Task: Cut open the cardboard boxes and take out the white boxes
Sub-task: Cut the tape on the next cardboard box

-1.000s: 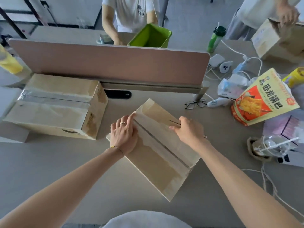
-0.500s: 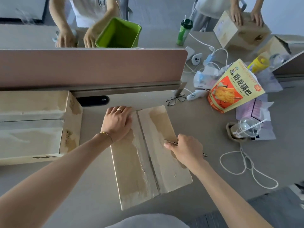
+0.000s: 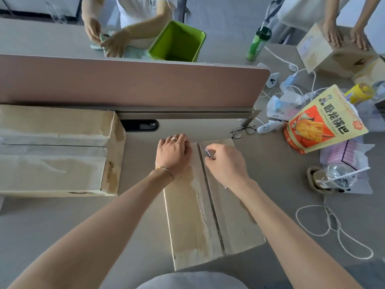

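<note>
Fingers (image 3: pixel 210 150) of right hand (image 3: pixel 226 165) pinched tight on small cutter (image 3: pixel 208 152) at far end of taped seam, ready to slice, left hand (image 3: pixel 173 156) spread flat holding cardboard box (image 3: pixel 208 215) steady on desk (image 3: pixel 62 226).

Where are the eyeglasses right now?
In the head view the eyeglasses lie on the desk right of centre, just beyond the far right corner of the cardboard box being cut, below the end of the pink divider panel.
</note>
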Motion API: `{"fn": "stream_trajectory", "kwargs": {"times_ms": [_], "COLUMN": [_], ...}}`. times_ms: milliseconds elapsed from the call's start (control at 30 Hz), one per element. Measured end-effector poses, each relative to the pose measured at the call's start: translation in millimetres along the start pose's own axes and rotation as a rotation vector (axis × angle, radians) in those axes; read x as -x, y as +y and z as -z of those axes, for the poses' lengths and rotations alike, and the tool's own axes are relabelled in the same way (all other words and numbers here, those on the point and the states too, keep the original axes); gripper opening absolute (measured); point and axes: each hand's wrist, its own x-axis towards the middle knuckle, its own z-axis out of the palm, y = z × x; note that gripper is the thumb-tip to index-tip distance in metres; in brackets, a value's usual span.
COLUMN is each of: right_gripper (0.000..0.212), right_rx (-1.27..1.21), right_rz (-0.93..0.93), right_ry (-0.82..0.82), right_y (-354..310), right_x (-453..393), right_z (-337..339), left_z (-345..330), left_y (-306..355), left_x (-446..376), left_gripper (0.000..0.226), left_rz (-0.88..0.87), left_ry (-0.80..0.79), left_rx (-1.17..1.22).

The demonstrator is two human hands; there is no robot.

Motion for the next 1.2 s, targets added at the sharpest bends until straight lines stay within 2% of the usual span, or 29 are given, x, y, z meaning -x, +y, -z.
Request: {"fn": "stream_trajectory", "kwargs": {"times_ms": [100,233,467,767,867,1000,1200], "right_gripper": [0.04,0.045,0.039,0.022,0.027,0.039,0.018], "right_rx": [0.019,0.015,0.0,0.129,0.076,-0.024,-0.027], "right_rz": [0.051,0.056,0.039,0.054,0.061,-0.001,-0.005], "right_ry": [0.021,-0.004,-0.013,0.006,0.063,0.011,-0.043], "right_y": [-5,-5,-13,-18,-22,-24,-14], "right_x": [0,1,-2,-9,-15,-25,-21], "right_z": [-2,-8,-8,-10,-9,-7,-2], "left_z": [-1,-1,-3,-3,0,1,-1], "left_y": [-2,-4,-5,-4,-2,-2,-2], "left_x": [-1,-2,-1,-1,0,1,-1], "left_gripper": [0.012,0.015,0.02,0.018,0.019,0.019,0.021], "left_rz": [-0.027,-0.027,-0.035,-0.05,-0.058,-0.056,-0.062], "left_ry": [0.002,-0.004,0.01,0.036,0.036,0.037,0.053], "left_rx": [0.007,0.019,0.036,0.062,0.065,0.077,0.087]}}
